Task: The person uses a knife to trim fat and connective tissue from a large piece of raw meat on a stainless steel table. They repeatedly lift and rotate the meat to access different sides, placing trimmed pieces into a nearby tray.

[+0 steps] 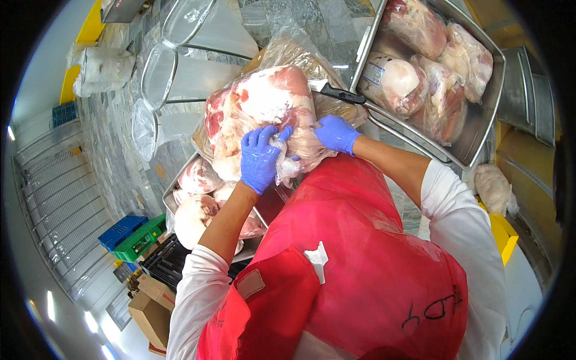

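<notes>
A large cut of raw meat (264,99), pink with white fat, lies in front of me, partly covered by clear plastic wrap (300,141). My left hand (259,157), in a blue glove, has its fingers bent into the bunched wrap on the near side of the meat. To the right, my blue-gloved right hand (338,134) is closed on the wrap's edge; its fingertips are partly hidden. A knife (342,94) with a black handle lies just beyond my right hand, its blade toward the meat. Beneath the meat, brownish wrapping or board shows at the edges.
At the right, a deep metal bin (489,114) holds several wrapped meat pieces. Another metal tub with meat pieces (198,210) stands at the near left. Hoops with clear bags (159,75) stand at the far left. Green crate (138,240) and cardboard boxes (150,312) lie lower left.
</notes>
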Motion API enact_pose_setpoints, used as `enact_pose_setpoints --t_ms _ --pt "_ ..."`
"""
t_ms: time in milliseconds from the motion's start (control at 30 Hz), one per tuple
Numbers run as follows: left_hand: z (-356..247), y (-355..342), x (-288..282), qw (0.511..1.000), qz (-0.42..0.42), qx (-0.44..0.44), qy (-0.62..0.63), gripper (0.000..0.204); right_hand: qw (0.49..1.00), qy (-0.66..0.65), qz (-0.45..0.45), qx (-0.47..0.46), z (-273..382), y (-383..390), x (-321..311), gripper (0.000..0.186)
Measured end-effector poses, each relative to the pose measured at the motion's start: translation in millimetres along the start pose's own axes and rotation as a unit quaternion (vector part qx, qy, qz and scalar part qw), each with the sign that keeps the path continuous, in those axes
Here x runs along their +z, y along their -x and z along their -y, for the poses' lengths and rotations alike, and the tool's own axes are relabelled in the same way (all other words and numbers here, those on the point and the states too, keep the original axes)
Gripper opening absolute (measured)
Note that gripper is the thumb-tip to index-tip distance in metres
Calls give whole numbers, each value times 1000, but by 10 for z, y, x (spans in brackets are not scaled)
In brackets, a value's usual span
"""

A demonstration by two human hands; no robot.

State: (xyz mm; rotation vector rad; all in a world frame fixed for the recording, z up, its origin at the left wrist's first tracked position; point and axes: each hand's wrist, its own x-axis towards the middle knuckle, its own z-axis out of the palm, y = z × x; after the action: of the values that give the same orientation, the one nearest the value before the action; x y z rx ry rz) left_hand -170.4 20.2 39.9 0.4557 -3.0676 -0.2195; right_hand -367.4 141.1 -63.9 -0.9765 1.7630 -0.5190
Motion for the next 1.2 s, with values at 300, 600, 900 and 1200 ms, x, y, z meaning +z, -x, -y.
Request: enact_pose_setpoints --t_ms 300,600,900,1200 --pt "54 72 60 999 -29 1 17 59 997 35 -70 -23 190 285 42 34" --pt "96 102 166 999 -20 22 37 54 991 -75 -79 84 -362 -211 226 28" --pt "60 16 107 998 -47 1 52 35 975 -212 -60 -32 -417 -156 126 31" --pt "185 152 291 1000 -13 12 0 16 1000 -9 4 26 -150 -364 105 32"
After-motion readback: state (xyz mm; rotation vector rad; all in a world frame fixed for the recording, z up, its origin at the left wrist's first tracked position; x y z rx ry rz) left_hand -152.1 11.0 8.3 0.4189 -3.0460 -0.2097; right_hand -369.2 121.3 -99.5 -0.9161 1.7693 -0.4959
